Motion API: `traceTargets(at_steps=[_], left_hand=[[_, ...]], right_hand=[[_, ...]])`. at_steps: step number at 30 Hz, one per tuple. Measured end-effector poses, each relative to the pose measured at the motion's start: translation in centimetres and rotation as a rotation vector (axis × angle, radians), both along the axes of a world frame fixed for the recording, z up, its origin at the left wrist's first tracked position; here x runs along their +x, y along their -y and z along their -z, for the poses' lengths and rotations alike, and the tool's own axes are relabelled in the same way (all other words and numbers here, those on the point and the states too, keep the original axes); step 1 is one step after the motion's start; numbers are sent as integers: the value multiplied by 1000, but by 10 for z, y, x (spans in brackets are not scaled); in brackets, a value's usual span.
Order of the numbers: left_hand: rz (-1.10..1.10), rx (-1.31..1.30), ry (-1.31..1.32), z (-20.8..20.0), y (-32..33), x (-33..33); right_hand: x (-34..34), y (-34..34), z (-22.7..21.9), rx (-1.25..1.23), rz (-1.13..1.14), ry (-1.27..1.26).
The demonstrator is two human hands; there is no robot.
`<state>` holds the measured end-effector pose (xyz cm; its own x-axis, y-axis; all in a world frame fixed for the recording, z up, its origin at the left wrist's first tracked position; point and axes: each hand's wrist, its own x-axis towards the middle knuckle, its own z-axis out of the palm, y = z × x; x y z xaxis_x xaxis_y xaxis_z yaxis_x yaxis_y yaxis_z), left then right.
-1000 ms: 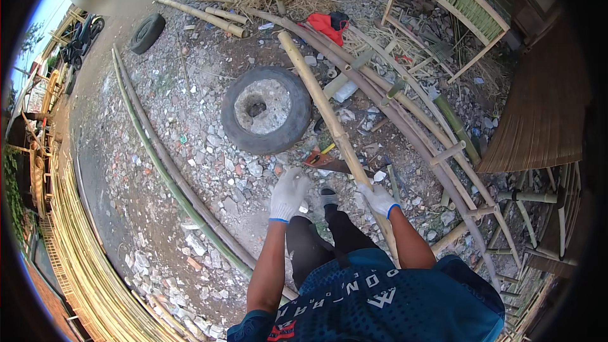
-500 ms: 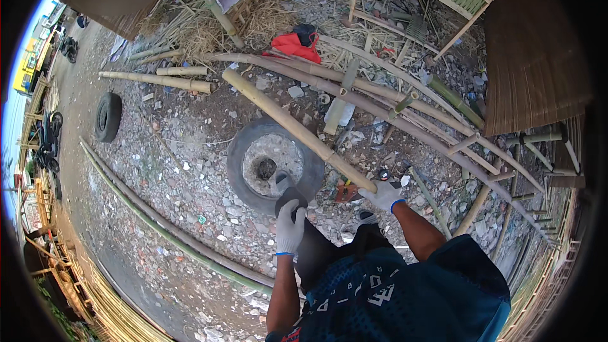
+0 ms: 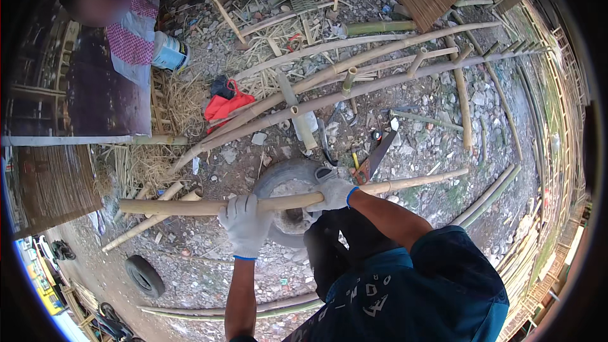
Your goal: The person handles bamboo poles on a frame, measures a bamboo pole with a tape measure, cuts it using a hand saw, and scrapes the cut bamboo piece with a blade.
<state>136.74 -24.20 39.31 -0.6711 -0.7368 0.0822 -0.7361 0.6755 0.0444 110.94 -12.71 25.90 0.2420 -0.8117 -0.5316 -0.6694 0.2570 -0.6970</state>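
A long bamboo pole (image 3: 285,202) lies crosswise in front of me, held up over the ground in both gloved hands. My left hand (image 3: 246,225) is wrapped round it left of its middle. Further right, my right hand (image 3: 332,193) grips the same pole. Below it sits a tyre (image 3: 269,180) with a rough, concrete-like fill and a round hole in its centre, partly hidden by the pole. Just beyond my right hand, a hand saw (image 3: 380,154) with a reddish handle lies on the rubble, near a dark curved blade (image 3: 325,142).
A long bamboo frame rail (image 3: 380,88) with short upright stubs runs across the far side. A red bag (image 3: 228,104) lies by straw. A person (image 3: 130,38) is at the far left near a bucket (image 3: 171,52). Another tyre (image 3: 145,276) lies at lower left.
My left hand, earlier empty by my leg, now holds the pole. My right hand has moved from the pole's near end to further along it. The pole has swung crosswise and my view has turned.
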Motion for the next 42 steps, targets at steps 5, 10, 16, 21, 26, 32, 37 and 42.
traceTargets(at_steps=[5,10,16,21,26,32,37,42], left_hand=[[342,365,464,24,108,-29],[415,531,531,87,158,-58],[533,420,371,205,175,-79],[588,651,529,302,185,-121],[638,686,597,436,184,-122],[775,886,653,539,161,-131],[904,954,681,599,140,-162],[905,1168,712,647,126,-179]], right_hand=[[-16,20,30,57,64,-134],[-36,15,64,18,188,-286],[-40,27,102,223,465,-420],[-37,3,211,101,613,-616],[-31,3,331,358,592,-523],[-29,-39,474,360,532,-436],[-39,-60,516,440,460,-629],[-38,-66,503,541,536,-673]])
